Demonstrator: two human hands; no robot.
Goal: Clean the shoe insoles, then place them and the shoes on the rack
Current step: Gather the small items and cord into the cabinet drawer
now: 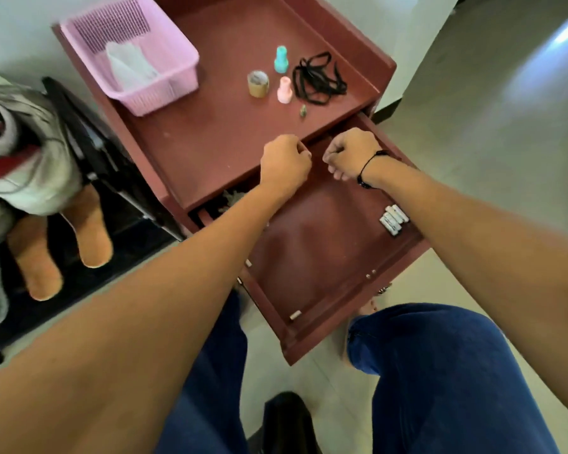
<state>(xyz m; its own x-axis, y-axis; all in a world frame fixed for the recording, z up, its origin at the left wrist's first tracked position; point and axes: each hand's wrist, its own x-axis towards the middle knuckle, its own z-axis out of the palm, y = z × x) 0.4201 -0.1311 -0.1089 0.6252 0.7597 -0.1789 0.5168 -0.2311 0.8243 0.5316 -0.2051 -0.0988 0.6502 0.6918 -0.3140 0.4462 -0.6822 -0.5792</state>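
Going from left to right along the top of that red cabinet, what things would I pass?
Pink basket with something pale inside, then a tan tape roll, a pink bottle with a teal bottle just behind it, and last a tangle of black laces.

The cabinet point(210, 139) and its drawer point(322, 244) look like reddish-brown painted wood, smooth with a dull sheen and a few scuffs. Pink basket point(164, 57) is perforated plastic, kinda glossy. Black laces point(318, 77) are flat woven cloth, matt. The teal point(281, 60) and pink point(284, 90) little bottles look like smooth plastic. Jeans point(446, 371) are plain blue denim.
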